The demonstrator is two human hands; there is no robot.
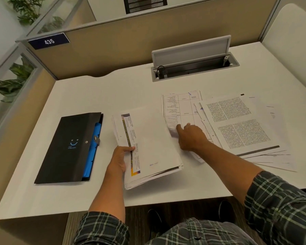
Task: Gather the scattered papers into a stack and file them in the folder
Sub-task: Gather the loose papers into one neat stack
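Note:
My left hand (121, 159) grips a stack of white papers (154, 144) at its near left edge, held just above the desk in the middle. My right hand (191, 137) pinches the lifted, curling edge of a sheet with a printed table (181, 106). Further right, several loose printed pages (240, 124) lie fanned out and overlapping. A black folder (67, 149) with a smiley mark lies flat to the left, snap flap shut, blue dividers (94, 147) showing along its right side.
The white desk (113, 89) is walled by tan cubicle partitions (113, 41) at the back and left. An open cable hatch (194, 66) with a raised lid sits at the back. My shoes (224, 209) and dark floor show below the near edge.

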